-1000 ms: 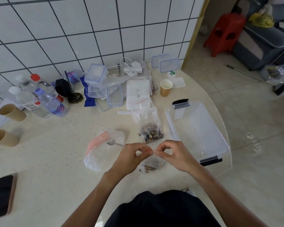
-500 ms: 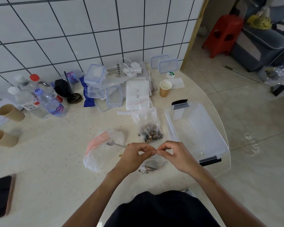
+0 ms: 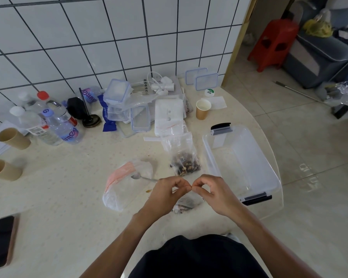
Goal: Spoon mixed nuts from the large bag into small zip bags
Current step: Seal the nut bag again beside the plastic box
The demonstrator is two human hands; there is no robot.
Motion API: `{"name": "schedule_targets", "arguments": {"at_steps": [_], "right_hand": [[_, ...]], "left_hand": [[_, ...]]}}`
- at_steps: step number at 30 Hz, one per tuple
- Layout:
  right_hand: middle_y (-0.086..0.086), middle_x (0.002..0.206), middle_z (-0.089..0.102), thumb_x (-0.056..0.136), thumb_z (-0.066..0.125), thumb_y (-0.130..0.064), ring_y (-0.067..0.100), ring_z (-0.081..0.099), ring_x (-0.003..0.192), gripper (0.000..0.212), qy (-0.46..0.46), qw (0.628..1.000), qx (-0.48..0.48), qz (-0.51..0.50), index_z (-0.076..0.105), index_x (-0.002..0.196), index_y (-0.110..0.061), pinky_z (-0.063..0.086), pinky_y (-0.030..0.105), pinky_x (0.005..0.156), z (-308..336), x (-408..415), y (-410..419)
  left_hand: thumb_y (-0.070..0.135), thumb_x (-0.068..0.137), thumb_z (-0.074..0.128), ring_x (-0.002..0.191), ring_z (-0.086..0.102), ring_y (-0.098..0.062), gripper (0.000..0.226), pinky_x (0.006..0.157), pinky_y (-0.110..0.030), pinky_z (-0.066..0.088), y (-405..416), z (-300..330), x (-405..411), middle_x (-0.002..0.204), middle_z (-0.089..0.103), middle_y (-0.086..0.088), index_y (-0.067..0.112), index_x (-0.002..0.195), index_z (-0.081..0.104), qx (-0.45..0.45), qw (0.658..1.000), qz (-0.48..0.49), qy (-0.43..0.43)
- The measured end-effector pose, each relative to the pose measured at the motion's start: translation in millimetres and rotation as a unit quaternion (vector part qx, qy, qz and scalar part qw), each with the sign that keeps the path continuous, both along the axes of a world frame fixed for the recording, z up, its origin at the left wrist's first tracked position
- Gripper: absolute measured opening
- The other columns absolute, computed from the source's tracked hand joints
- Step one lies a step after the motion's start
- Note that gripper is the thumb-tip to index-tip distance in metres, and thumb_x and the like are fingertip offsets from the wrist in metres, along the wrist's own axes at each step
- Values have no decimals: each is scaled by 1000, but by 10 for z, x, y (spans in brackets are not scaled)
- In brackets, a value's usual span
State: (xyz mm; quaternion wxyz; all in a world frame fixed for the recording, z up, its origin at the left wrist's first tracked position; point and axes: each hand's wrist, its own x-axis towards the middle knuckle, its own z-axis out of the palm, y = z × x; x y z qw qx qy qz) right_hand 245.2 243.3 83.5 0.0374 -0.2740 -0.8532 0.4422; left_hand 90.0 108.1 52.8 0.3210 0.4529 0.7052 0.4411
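The two hands have slid closer along the top of the small bag (image 3: 186, 203) and now almost touch. The left hand (image 3: 165, 194) and right hand (image 3: 213, 194) each pinch its top edge. Just left of it lies the big bag (image 3: 127, 187) with a spoon (image 3: 142, 177) on the bench (image 3: 68, 217).

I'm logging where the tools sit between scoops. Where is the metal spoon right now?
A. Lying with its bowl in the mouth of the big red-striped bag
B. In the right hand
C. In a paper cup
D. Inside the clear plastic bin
A: the spoon lies with its bowl in the big bag's mouth, while both hands pinch the small zip bag.
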Motion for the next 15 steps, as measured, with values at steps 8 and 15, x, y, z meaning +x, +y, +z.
{"name": "schedule_targets", "arguments": {"at_steps": [8, 15], "right_hand": [[-9, 91, 73, 99, 68, -20, 5, 67, 87, 7, 4, 999, -36, -14, 74, 95, -21, 53, 23, 80, -13, 47, 34], [-15, 95, 72, 98, 70, -26, 0, 66, 95, 3, -13, 999, -39, 21, 73, 99, -25, 51, 15, 87, 12, 82, 106]], "left_hand": [[28, 100, 67, 88, 69, -8, 8, 85, -21, 53, 0, 2, 27, 89, 72, 17, 31, 95, 71, -5, 1000, -21, -7], [30, 97, 73, 86, 73, -6, 10, 81, -19, 54, -62, -52, 16, 89, 78, 14, 23, 94, 80, -9, 999, -1, -46]]}}
